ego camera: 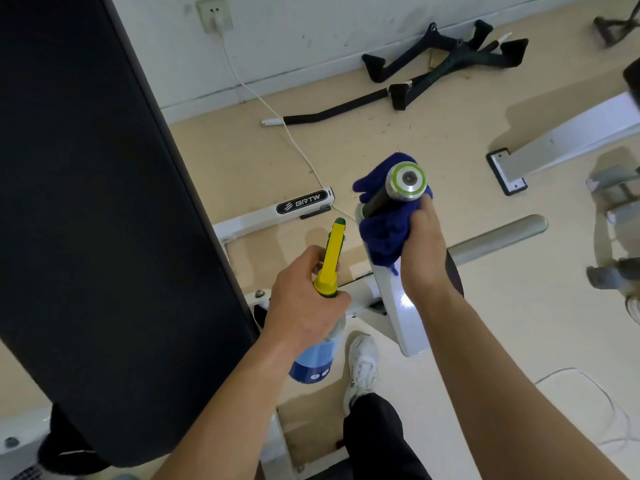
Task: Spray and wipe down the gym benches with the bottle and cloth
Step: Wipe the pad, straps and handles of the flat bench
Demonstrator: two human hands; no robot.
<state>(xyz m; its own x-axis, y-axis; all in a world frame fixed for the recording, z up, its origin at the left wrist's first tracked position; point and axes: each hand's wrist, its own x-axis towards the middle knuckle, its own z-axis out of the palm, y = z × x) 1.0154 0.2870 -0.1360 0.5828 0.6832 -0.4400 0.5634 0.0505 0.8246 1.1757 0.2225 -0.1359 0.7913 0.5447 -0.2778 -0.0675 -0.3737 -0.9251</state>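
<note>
Right hand (424, 251) clamps a dark blue cloth (384, 233) around the silver metal bar end (406, 181). Left of that bar, left hand (304, 299) grips the yellow-nozzled blue spray bottle (323, 313), fingers curled around its neck.

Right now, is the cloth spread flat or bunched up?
Bunched: the right hand grips the blue cloth around the metal peg.

Beige floor (415, 133), white wall (311, 29) with socket (213, 13).
</note>
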